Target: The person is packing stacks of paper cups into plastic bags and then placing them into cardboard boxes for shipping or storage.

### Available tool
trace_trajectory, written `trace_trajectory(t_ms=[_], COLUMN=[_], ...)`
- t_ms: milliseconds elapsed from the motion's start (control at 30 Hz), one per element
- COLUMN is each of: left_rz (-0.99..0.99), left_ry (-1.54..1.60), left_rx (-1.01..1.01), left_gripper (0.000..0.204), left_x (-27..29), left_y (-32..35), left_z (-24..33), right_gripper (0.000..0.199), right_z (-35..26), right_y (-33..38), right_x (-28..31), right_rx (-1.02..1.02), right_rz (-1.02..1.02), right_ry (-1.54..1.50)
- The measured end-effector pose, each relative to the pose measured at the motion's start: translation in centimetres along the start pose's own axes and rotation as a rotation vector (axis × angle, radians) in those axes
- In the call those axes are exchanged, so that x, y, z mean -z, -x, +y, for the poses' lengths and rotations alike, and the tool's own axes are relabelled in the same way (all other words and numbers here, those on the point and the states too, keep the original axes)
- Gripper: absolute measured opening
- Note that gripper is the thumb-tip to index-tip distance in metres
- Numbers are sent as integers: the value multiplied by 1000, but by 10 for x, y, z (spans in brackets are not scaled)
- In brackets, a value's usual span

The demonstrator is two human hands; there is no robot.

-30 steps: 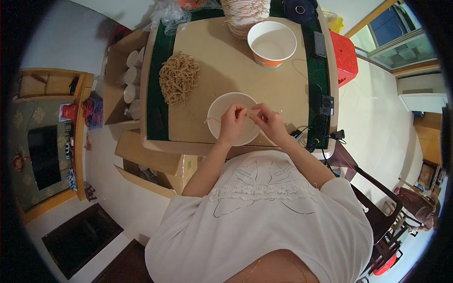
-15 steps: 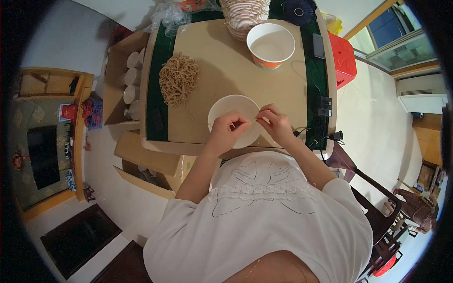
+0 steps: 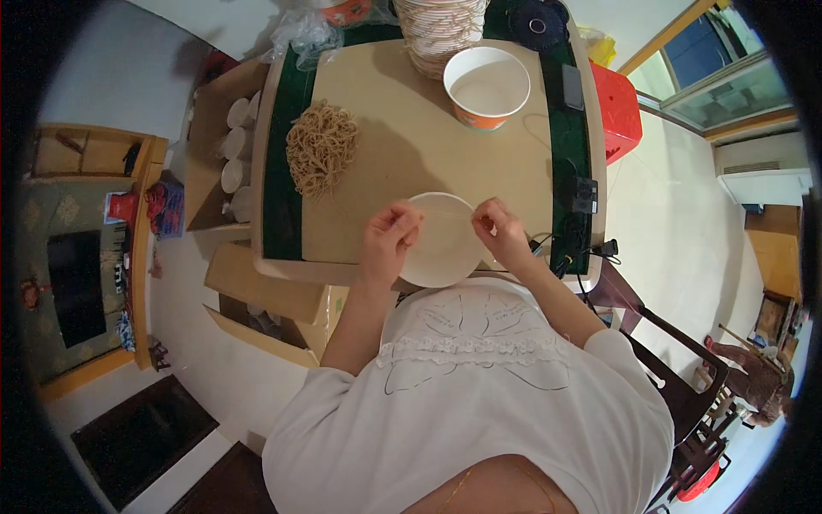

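Observation:
My left hand (image 3: 394, 233) and my right hand (image 3: 499, 230) are raised over the table's near edge, on either side of a white paper tub (image 3: 443, 253). Both pinch with thumb and fingers. A thin, pale rubber band seems to stretch between them across the tub's rim, though it is barely visible. The tub's wide round face points up, close against my shirt. To the far left lies a tangled heap of tan rubber bands (image 3: 321, 147). An orange-and-white paper tub (image 3: 486, 88) stands open farther back.
A tall stack of tubs with bands around them (image 3: 441, 34) stands at the back, beside a dark round object (image 3: 539, 24). Clear plastic wrap (image 3: 306, 38) lies back left. A phone (image 3: 573, 87) and a black adapter (image 3: 585, 195) line the right edge. Cardboard boxes (image 3: 265, 274) stand left.
My hands have moved apart, the left one shifting left, with the band drawn out between them. The white tub has slid nearer to me and slightly right.

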State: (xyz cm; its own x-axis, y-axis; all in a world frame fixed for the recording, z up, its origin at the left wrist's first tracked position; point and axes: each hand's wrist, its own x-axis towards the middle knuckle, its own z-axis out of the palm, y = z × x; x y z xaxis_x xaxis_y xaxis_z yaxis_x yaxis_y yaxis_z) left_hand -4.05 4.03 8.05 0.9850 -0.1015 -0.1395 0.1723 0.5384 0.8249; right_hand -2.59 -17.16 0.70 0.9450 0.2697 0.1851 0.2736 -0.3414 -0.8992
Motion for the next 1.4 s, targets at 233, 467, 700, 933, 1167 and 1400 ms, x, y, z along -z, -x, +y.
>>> trace_trajectory(t_ms=[233, 467, 700, 933, 1167, 1400], left_rz=[182, -176, -492, -264, -228, -262], left_ry=[-321, -376, -810, -1072, -1242, -1310], left_rx=[8, -220, -1009, -1244, -1208, -1220], left_gripper=[10, 8, 10, 9, 7, 12], left_x=[17, -31, -115, -122, -70, -61], left_y=[-17, -48, -111, -238, -308, -322], left_z=[44, 141, 248, 236, 154, 117], right_gripper=[24, 55, 57, 60, 59, 41], right_z=[-20, -111, -187, -136, -38, -45], right_y=[-7, -93, -252, -419, -449, -432], right_x=[21, 96, 161, 176, 170, 230], right_rx=[-254, -246, 561, 569, 298, 365], right_rz=[-147, -196, 456, 633, 244, 291], right_ry=[249, 67, 227, 124, 79, 326])
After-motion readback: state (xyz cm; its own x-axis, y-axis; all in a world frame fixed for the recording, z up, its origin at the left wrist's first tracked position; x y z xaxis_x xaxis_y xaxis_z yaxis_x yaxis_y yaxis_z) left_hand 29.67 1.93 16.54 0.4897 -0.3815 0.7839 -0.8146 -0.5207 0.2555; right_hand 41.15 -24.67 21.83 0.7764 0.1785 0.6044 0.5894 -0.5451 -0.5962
